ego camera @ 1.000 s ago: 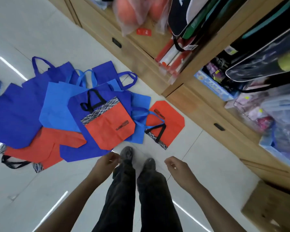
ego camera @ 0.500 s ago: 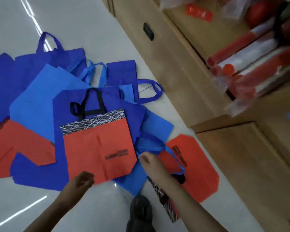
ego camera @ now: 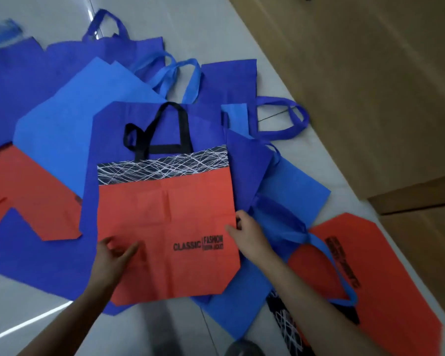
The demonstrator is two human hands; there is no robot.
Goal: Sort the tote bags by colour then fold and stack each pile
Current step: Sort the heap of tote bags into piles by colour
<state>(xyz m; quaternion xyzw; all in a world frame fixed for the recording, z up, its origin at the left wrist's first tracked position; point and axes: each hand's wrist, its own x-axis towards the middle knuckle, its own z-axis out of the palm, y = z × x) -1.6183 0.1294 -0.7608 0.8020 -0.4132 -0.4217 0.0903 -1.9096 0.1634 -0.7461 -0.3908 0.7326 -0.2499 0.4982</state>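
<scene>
"Three colours overlap on the pale floor, seen from the head camera. Which goes first?"

"The orange tote bag on top, flat over a dark blue bag. The left hand lies spread and relaxed on its lower corner. The right hand seems to pinch its right edge."

"How should it be lifted?"

"I'd peel it up by both edges, so the thin, creased cloth doesn't drag the blues. Mind the looped black handles; the bottom corners are cut slantwise."

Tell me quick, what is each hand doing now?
Left hand: open, over the red bag.
Right hand: at that bag's right edge; grip cannot be told.
</scene>
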